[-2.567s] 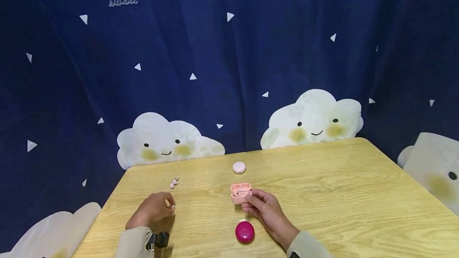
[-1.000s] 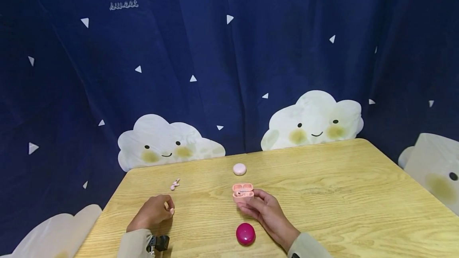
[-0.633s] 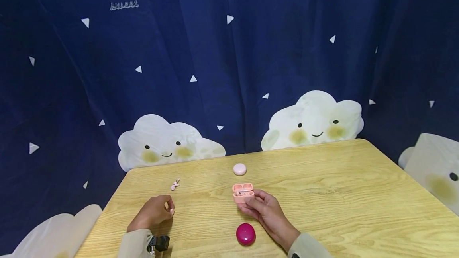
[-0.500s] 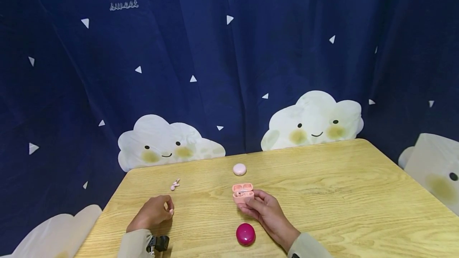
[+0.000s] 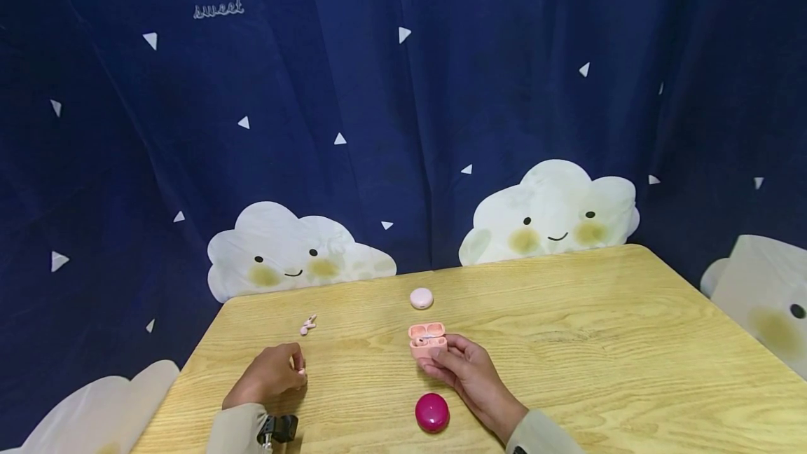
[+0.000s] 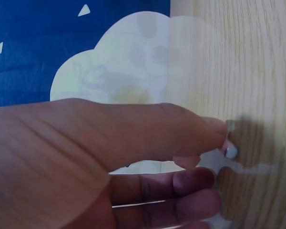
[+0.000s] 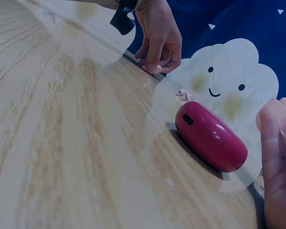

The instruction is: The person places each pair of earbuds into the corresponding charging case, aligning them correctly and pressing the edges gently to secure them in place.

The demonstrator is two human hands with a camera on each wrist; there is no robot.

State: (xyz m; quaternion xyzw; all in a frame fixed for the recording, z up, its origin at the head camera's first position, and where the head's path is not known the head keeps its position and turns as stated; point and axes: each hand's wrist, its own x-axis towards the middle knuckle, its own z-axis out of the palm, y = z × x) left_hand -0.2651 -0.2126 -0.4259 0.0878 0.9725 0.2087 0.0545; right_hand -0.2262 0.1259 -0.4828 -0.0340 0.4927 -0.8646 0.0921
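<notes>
Pink case (image 5: 422, 352) in right hand (image 5: 468, 371), earbud (image 6: 230, 151) in left hand (image 5: 267, 373)

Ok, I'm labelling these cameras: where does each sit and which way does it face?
Head: worn on the head, facing forward and down at the table; left hand, right hand and sleeves show.
Left wrist: on that wrist, facing its fingers; only that hand shows.
Right wrist: on that wrist, facing across the table; both hands show.
Head and right wrist share the magenta case.
</notes>
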